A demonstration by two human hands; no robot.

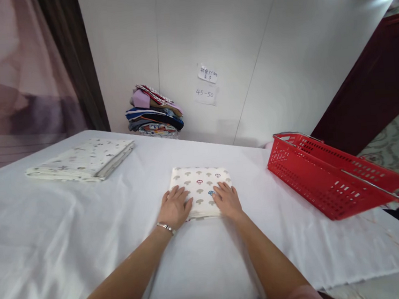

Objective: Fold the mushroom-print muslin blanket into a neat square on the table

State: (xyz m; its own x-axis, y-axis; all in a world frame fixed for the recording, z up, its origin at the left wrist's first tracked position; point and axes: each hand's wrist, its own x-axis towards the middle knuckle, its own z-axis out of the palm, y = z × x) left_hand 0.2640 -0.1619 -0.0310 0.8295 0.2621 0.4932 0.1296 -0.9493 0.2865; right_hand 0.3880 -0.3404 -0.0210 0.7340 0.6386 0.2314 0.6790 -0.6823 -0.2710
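A small folded cloth (201,180), cream with mushroom prints, lies in the middle of the white-covered table (70,237). My left hand (174,208) rests flat on its near left part, fingers stretched out, a bracelet on the wrist. My right hand (228,200) lies flat on its near right part, fingers also spread. Neither hand grips anything.
A larger folded patterned cloth (82,160) lies at the far left of the table. A red plastic basket (332,174) sits at the right, tilted near the edge. A stack of coloured fabrics (154,111) stands against the white wall, beside two paper notes (206,85).
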